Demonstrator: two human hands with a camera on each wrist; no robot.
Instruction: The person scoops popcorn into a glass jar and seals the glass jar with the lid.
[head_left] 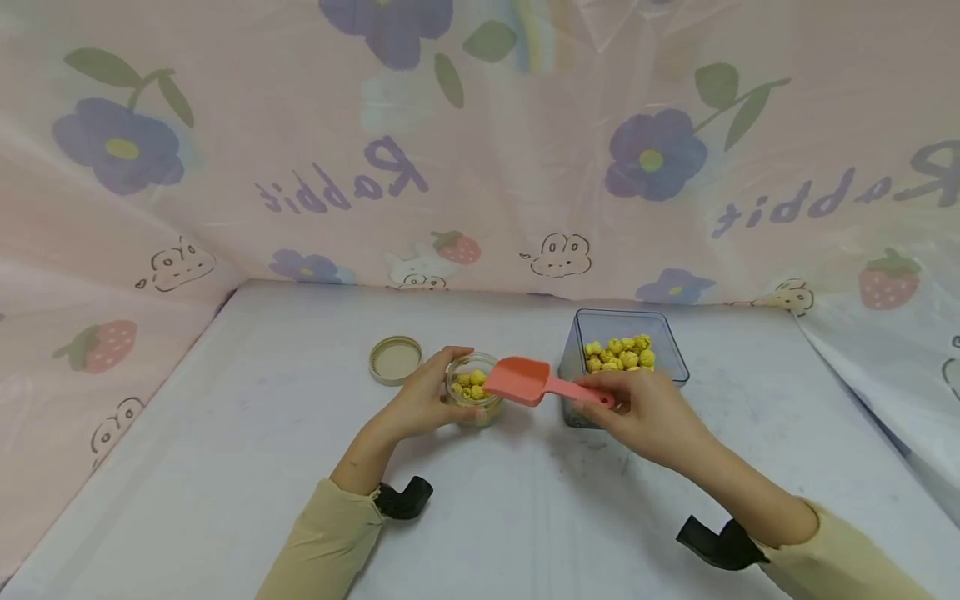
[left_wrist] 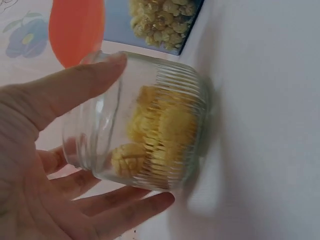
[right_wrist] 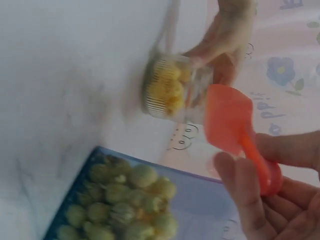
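A small glass jar [left_wrist: 150,125] with ribbed lower walls stands on the table, partly filled with yellow popcorn balls [head_left: 471,385]. My left hand [head_left: 423,398] grips it around the neck, thumb on the near side. My right hand [head_left: 648,412] holds a coral-red scoop [head_left: 521,379] by its handle, fingers and thumb pinching it. The scoop's front edge hangs over the jar's mouth, and no popcorn shows in its bowl. Behind and beside my right hand stands a clear bluish square container [head_left: 675,354] of popcorn [right_wrist: 125,200]; the hand covers part of it in the head view.
A round pale lid [head_left: 396,360] lies on the white table [head_left: 225,467], to the left of the jar and behind my left hand. A printed curtain [head_left: 480,167] with flowers and rabbits hangs at the back and sides.
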